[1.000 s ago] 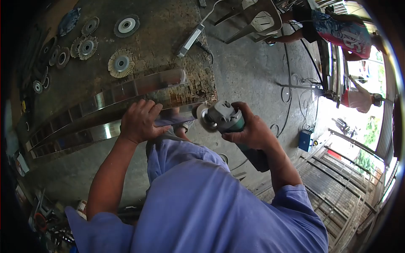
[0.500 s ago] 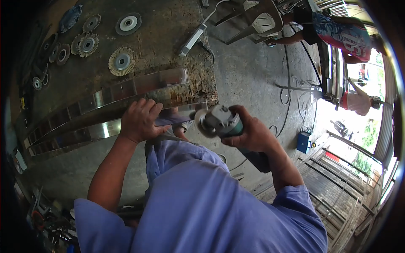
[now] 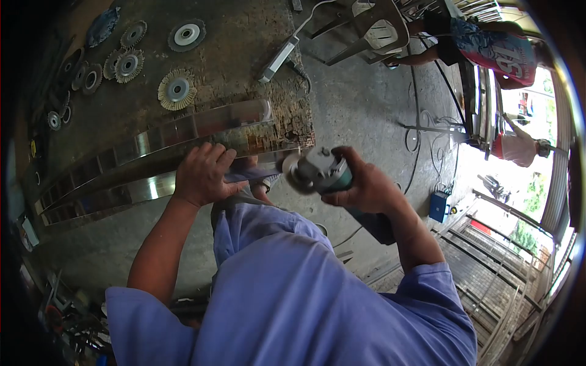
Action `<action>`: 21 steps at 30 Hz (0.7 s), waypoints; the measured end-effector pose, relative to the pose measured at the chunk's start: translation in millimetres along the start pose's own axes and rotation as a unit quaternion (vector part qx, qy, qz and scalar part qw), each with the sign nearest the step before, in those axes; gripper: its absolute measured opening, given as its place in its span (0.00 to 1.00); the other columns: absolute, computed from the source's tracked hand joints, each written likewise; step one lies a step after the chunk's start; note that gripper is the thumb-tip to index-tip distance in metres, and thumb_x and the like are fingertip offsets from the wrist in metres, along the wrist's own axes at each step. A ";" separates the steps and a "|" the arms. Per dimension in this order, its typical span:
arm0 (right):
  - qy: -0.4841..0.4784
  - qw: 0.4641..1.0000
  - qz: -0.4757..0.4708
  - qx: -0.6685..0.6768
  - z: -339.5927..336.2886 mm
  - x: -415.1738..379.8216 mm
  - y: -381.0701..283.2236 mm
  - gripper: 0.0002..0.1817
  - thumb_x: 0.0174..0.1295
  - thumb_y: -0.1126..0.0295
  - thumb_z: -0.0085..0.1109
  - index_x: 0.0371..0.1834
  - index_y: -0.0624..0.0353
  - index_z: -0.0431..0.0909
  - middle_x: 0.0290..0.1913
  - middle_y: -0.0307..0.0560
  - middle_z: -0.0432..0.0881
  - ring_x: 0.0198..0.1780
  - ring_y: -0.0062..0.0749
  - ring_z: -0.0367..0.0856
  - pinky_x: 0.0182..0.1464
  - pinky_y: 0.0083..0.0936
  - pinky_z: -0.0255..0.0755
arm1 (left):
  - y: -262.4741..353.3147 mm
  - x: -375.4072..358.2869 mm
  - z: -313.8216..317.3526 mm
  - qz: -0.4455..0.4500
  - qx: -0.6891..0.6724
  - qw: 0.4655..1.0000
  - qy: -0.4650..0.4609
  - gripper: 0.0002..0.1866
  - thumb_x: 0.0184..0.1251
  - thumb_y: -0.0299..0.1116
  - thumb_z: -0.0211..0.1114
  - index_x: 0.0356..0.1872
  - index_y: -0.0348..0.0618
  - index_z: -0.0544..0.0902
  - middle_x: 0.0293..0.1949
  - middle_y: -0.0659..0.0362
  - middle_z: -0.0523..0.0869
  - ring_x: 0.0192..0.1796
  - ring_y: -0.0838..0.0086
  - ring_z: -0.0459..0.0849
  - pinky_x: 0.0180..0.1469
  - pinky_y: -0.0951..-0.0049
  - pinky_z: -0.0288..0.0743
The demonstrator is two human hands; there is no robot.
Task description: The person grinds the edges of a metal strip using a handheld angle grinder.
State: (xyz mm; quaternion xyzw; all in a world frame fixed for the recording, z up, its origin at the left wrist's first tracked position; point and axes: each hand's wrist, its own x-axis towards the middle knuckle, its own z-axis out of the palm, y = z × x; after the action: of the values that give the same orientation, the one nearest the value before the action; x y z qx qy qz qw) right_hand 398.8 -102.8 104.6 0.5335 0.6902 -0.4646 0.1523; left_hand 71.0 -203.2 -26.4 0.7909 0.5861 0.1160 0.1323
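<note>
My left hand [image 3: 201, 174] presses down on the near polished steel bar [image 3: 131, 189], close to its right end at the bench edge. A second shiny steel bar [image 3: 183, 128] lies just behind it. My right hand [image 3: 363, 183] grips a green and grey angle grinder [image 3: 320, 169]. Its disc [image 3: 292, 166] sits at the right end of the near bar, by the bench corner. Whether the disc touches the metal I cannot tell. My blue sleeves fill the lower part of the view.
Several flap and wire discs [image 3: 177, 89] lie on the worn wooden bench [image 3: 244, 49] behind the bars. A power strip [image 3: 278, 58] rests at its right edge. A plastic chair [image 3: 372, 27], cables, a blue box [image 3: 441, 204] and two other people [image 3: 494, 52] are beyond.
The grinder dipped slightly and tilted, then came back up to the bar's end. My left hand has stayed on the bar.
</note>
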 end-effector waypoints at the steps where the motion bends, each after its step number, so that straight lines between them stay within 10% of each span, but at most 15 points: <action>1: -0.003 1.000 -0.017 -0.015 2.2 -1.4 2.4 0.51 0.49 0.49 0.83 0.73 0.53 0.63 0.49 0.65 0.88 0.55 0.60 0.89 0.57 0.44 0.81 | -0.6 -0.6 0.4 -0.003 -0.002 1.000 -0.004 0.38 0.45 0.64 0.79 0.51 0.47 0.83 0.44 0.59 0.83 0.49 0.63 0.83 0.52 0.60 0.79; 21: -0.022 0.999 -0.023 0.006 1.0 4.6 0.5 0.52 0.48 0.50 0.83 0.74 0.55 0.63 0.50 0.65 0.88 0.56 0.60 0.88 0.59 0.44 0.80 | 1.8 -2.7 1.8 -0.006 -0.002 1.000 -0.007 0.38 0.45 0.64 0.79 0.51 0.46 0.84 0.44 0.59 0.83 0.49 0.63 0.83 0.52 0.60 0.79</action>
State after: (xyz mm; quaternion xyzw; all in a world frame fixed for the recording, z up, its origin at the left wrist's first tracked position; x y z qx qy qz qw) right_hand 397.1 -100.9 100.6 0.5082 0.6962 -0.4832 0.1536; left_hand 72.5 -206.4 -27.5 0.7880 0.5896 0.1108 0.1384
